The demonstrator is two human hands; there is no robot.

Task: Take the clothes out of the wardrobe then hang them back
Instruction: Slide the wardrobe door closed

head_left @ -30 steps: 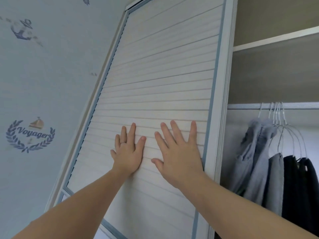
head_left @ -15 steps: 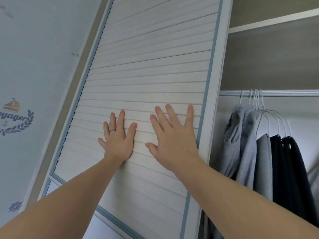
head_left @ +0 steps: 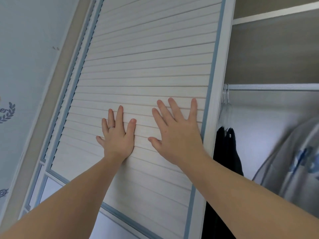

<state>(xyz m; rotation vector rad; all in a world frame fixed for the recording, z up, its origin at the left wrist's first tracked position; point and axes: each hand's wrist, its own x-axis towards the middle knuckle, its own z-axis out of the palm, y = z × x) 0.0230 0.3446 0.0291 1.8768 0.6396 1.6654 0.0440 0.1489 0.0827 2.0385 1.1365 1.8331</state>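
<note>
So both hands were pressed flat on the slatted door, fingers straight and spread, not gripping anything. The left hand sat around the middle of the door's width, with a ring on one finger. The right hand was just to the right of it on the same slats, its outer finger almost at the blue strip along the door's right side. The bare forearms came up from the bottom of the view to the door. Just past the door's right edge the wardrobe was open, and the black clothes hung there, touching or nearly touching that edge and partly hidden behind it. Their hangers were bunched on the rail hard up against the door frame. Further right of the door hung a greyish cover with something blue showing through, too blurry to tell what. Up and to the right of the door ran a shelf. Left of the door was a pale blue wall with a leafy decal, cut off at the edge of the view.
</note>
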